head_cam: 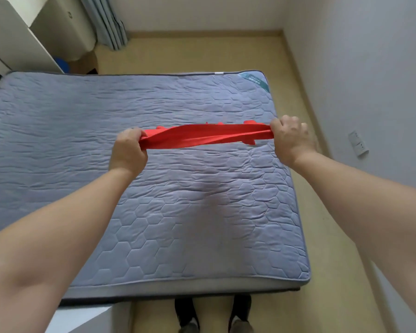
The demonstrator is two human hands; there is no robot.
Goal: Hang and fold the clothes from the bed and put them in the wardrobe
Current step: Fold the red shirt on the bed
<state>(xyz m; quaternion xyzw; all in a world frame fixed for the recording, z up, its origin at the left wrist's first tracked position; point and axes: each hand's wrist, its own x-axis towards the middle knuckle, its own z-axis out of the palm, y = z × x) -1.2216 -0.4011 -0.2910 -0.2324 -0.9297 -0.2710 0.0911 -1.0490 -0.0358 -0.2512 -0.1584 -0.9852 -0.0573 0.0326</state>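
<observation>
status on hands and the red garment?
Left hand and right hand each clenched on an end of the red garment. Garment stretched taut, held above the mattress. Nothing in the way.

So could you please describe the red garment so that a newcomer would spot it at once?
Above the blue-grey quilted mattress, the red garment is stretched between the left hand and right hand. It is the only red thing there.
</observation>
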